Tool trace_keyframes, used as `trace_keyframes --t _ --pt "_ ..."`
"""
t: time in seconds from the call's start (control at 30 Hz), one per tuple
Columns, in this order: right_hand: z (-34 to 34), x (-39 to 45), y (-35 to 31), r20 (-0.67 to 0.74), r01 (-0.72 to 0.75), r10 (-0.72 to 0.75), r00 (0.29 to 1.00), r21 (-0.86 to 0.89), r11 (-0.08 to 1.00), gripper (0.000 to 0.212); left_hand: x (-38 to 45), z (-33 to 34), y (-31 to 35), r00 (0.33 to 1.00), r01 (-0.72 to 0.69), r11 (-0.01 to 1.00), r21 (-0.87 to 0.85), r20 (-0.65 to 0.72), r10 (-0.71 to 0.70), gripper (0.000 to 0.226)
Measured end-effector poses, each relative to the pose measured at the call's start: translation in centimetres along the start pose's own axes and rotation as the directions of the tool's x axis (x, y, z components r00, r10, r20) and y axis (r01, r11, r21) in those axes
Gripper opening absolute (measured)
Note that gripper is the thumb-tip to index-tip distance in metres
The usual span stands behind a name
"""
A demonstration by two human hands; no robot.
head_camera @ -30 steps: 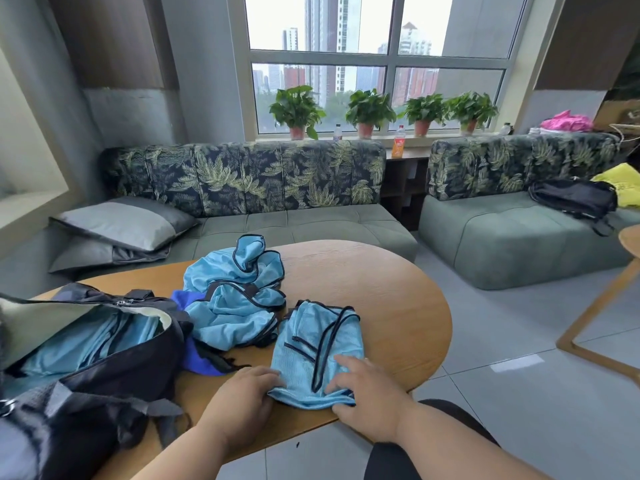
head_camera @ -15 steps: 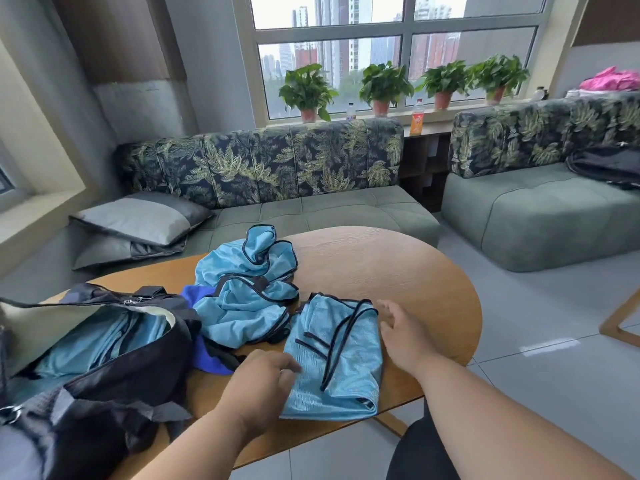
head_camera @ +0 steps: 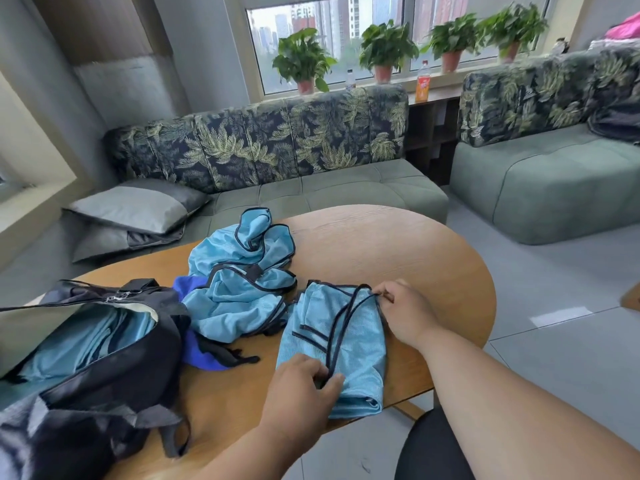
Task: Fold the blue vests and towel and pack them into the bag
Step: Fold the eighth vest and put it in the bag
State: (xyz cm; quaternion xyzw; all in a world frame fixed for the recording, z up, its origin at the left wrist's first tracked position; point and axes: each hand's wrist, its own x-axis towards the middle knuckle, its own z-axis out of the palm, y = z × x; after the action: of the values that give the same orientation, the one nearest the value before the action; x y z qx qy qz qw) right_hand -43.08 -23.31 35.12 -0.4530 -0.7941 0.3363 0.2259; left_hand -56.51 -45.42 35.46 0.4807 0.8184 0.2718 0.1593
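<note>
We see the folded vest (head_camera: 334,344) lying flat on the near edge of the table (head_camera: 398,254), at about 6 o'clock on the tabletop, its near end hanging slightly past the rim. Our left hand (head_camera: 299,393) sits on the vest's near left corner, thumb and fingers pinching the cloth right by the dark trim. Our right hand (head_camera: 403,311) is at the vest's far right corner, around 3 o'clock from its middle, fingertips pinching the dark edging there.

Just beside the vest, toward 10 o'clock, we find a crumpled heap of blue vests (head_camera: 239,282), unfolded, with black trim looping through it. A darker blue cloth (head_camera: 197,355) pokes out from under the heap's left side, and it may be the towel, though we cannot tell for sure.

At 9 o'clock on the table stands the black bag (head_camera: 104,375), open at the top, with light blue fabric (head_camera: 86,341) already lying inside.

Beyond the table, at 12 o'clock, we see a sofa (head_camera: 311,188) with a leaf-print back, grey cushions (head_camera: 135,209) on its left end, and potted plants (head_camera: 386,46) along the window sill behind.
</note>
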Motion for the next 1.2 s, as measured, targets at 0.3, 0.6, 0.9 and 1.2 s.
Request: trace_keyframes --t 0.3,0.6,0.9,1.2 --pt "0.9 0.3 -2.3 0.109 -0.113 0.067 0.992 0.495 0.861 0.024 -0.3 -0.2 -1.2 0.999 0.031 0.982 -0.185 0.029 -0.026 0.029" --pt "1.5 1.1 -2.6 0.123 -0.096 0.043 0.991 0.469 0.878 0.020 -1.3 -1.1 -0.8 0.999 0.036 0.974 -0.221 0.013 -0.034 0.030" --pt "1.7 0.3 -3.2 0.261 -0.044 -0.005 0.965 0.181 0.982 0.028 -1.6 -0.9 -1.5 0.994 0.103 0.954 -0.280 -0.004 -0.109 0.037" --pt "2.7 0.0 -3.2 0.155 0.246 -0.221 0.963 -0.166 0.955 0.029 -2.5 -1.7 -2.9 0.991 0.049 0.998 -0.032 -0.122 -0.053 0.051"
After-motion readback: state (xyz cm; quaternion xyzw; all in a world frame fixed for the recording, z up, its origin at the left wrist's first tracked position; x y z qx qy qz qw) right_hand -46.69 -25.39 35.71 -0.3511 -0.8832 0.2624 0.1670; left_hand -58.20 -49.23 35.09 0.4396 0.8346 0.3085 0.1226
